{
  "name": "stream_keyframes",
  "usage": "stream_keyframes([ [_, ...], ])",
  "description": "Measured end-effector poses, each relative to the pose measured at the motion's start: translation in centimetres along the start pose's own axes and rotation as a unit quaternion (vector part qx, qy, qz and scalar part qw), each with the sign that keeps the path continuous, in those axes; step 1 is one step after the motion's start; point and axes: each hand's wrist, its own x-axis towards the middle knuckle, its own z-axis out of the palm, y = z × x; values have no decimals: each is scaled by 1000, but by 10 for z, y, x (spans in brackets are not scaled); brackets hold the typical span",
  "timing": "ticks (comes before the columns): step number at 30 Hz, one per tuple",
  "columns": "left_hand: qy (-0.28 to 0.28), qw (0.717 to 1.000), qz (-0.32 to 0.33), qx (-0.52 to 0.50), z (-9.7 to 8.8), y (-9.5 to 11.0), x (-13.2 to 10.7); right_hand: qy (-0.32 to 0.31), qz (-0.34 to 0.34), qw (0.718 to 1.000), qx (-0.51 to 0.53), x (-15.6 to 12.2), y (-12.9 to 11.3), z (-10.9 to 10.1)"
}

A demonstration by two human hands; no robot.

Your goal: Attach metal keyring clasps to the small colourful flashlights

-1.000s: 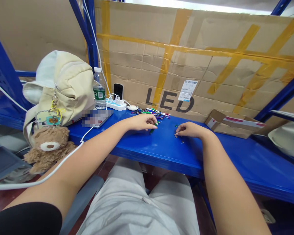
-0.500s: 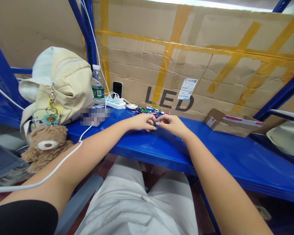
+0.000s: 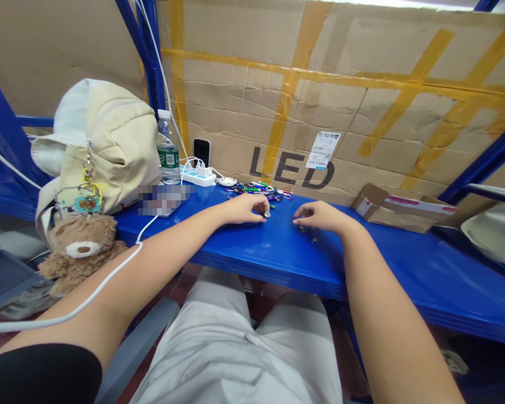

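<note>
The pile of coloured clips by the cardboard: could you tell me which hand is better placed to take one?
Probably the left hand: it rests just in front of the pile of coloured clips, while the right hand lies farther along the blue shelf.

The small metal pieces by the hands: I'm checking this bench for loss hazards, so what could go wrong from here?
1. The small pieces under the right hand lie loose on the smooth blue shelf; a sweep of the forearm could push them off its front edge.
2. The white cable runs along the left arm; a tug might drag the power strip toward the water bottle.
</note>
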Motion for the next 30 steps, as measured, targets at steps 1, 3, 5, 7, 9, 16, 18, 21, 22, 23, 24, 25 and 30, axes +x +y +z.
stream_keyframes([
  [1, -2, 1000, 4, 7, 0, 0, 0, -20, 12, 1000, -8, -1, 1, -1],
  [3, -2, 1000, 3, 17, 0, 1, 0, -44, 24, 999, -21, -2, 1, -2],
  [5, -1, 1000, -1, 20, 0, 2, 0, -52, 32, 998, -35, -2, 0, -2],
  [7, -2, 1000, -3, 19, 0, 2, 0, -53, 41, 997, -49, -1, -1, -1],
  [9, -3, 1000, -2, 17, 0, 1, 0, -51, 53, 995, -64, -1, 1, -2],
  [16, -7, 1000, -4, 26, 0, 2, 0, -40, 77, 992, -91, -2, 0, -3],
  [18, -7, 1000, -6, 22, 0, 3, 0, -22, 74, 994, -76, -4, -3, -4],
  [21, -7, 1000, -7, 21, 0, 3, 0, -4, 87, 993, -77, -7, -5, -7],
  [22, -8, 1000, -5, 24, 0, 4, 0, -6, 90, 992, -87, -9, -4, -8],
  [23, -10, 1000, -4, 27, 0, 4, 0, -13, 89, 991, -97, -10, -2, -9],
  [24, -11, 999, -1, 30, 0, 4, 0, -22, 88, 991, -104, -11, 1, -10],
  [25, -12, 999, 1, 33, 0, 4, 0, -31, 85, 990, -107, -12, 3, -11],
  [30, -13, 1000, -1, 23, -1, 4, -1, -53, 76, 993, -76, -13, 15, -15],
])
